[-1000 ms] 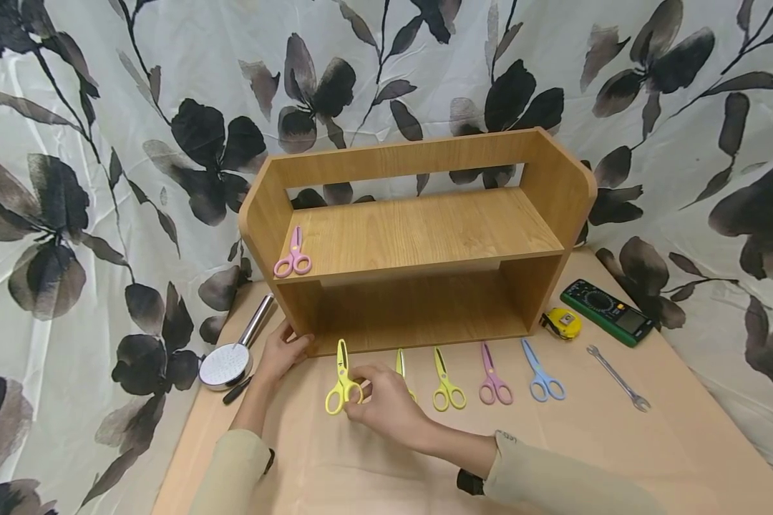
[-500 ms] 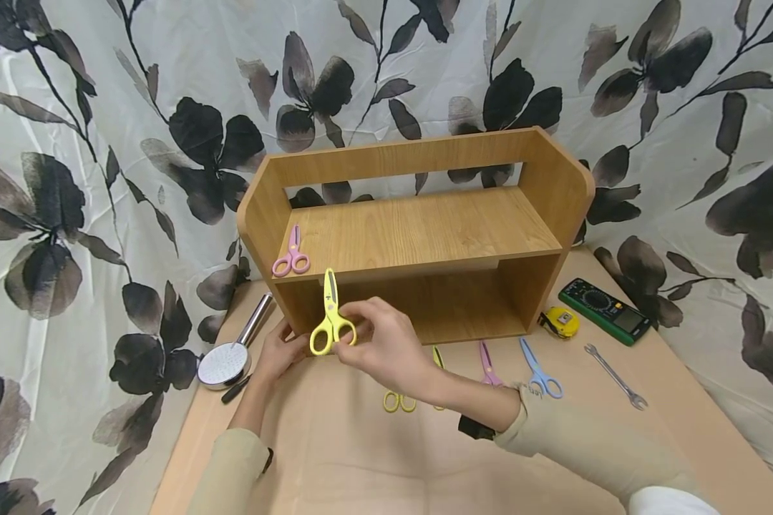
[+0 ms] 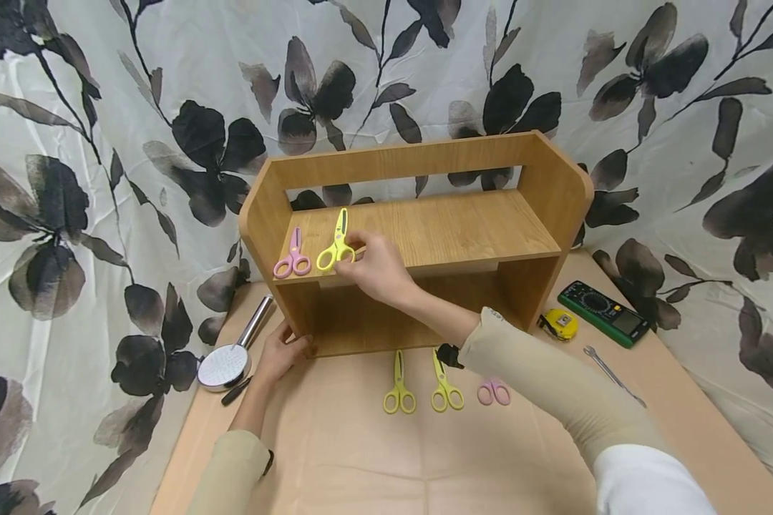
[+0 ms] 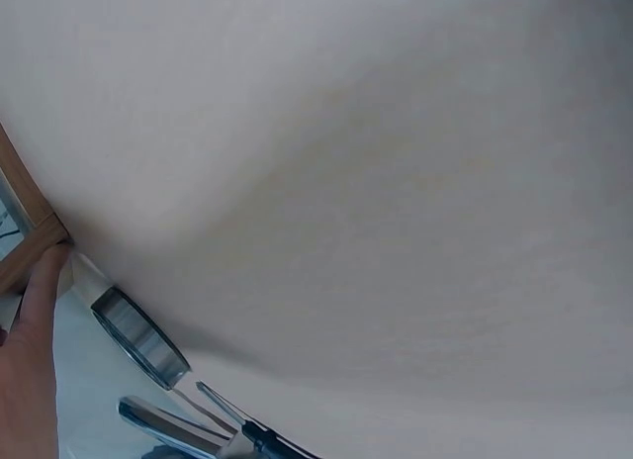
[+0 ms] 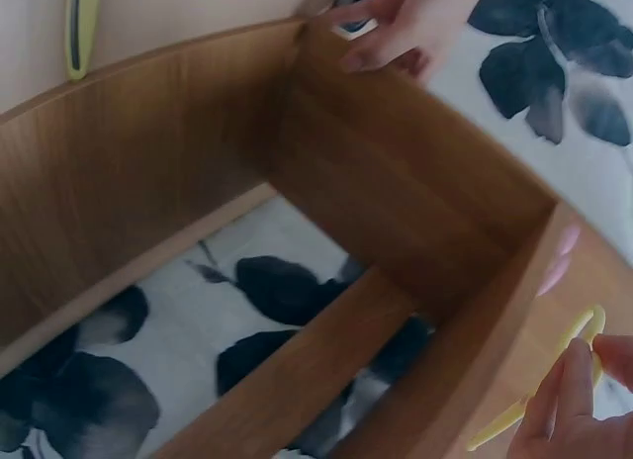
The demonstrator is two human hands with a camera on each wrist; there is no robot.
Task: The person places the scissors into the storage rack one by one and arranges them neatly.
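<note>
My right hand (image 3: 380,268) pinches a pair of yellow scissors (image 3: 338,243) by a handle loop, blades pointing to the back. They are at the upper board of the wooden shelf (image 3: 419,225); whether they touch it I cannot tell. Just left of them, pink scissors (image 3: 293,254) lie on that board. Down at the shelf's front left corner, my left hand (image 3: 285,354) grips the side panel, thumb on the front edge. In the right wrist view the yellow scissors (image 5: 584,330) show between thumb and fingers.
On the table before the shelf lie two yellow scissors (image 3: 398,386) (image 3: 446,383) and pink scissors (image 3: 493,391), partly hidden by the right arm. A shower head (image 3: 225,365) stands left. At right are a tape measure (image 3: 560,324), a multimeter (image 3: 604,313) and a wrench (image 3: 612,372).
My right hand has carried the yellow scissors from the table up to the upper board, beside the pink pair. The left hand has stayed at the shelf's corner.
</note>
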